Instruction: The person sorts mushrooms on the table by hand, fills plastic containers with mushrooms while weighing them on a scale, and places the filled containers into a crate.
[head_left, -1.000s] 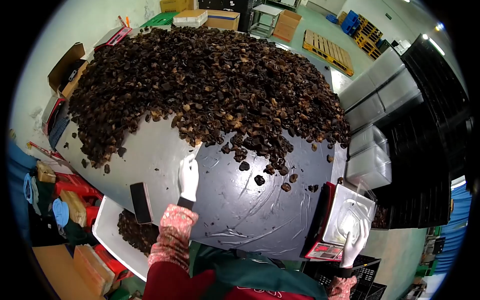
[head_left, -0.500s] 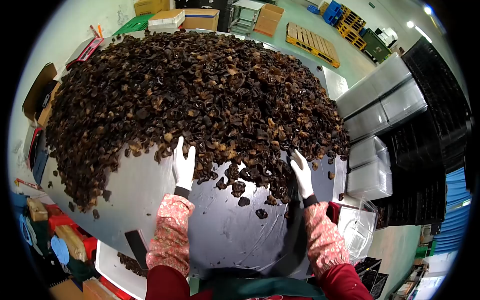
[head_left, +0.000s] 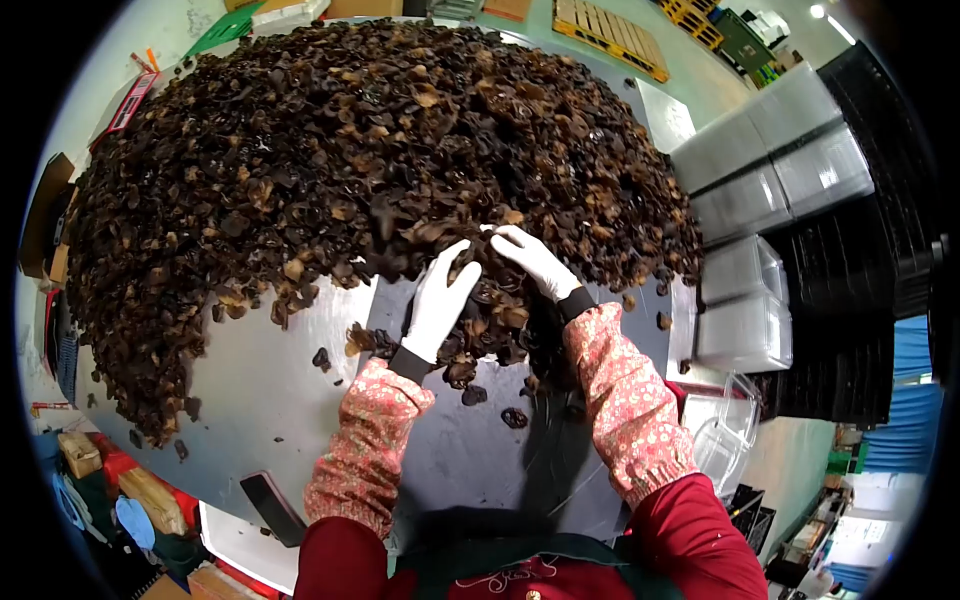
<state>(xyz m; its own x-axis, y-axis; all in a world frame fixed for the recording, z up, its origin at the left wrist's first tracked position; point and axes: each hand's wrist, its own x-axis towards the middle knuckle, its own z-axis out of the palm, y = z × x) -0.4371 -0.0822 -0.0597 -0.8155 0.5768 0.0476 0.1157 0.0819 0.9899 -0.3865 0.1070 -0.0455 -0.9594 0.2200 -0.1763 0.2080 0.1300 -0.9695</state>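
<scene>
Drew left grip [head_left: 437, 308] and right grip [head_left: 533, 262] together at the mushroom pile's [head_left: 400, 150] near side.
Bent against it; cannot tell whether grasping anything or released.

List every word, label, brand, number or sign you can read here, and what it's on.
None can be read with certainty.
Red clothing at the bottom edge: pale script, too blurred and distorted to read.
Red-and-white box at the pile's far left: printing too small to read.
</scene>
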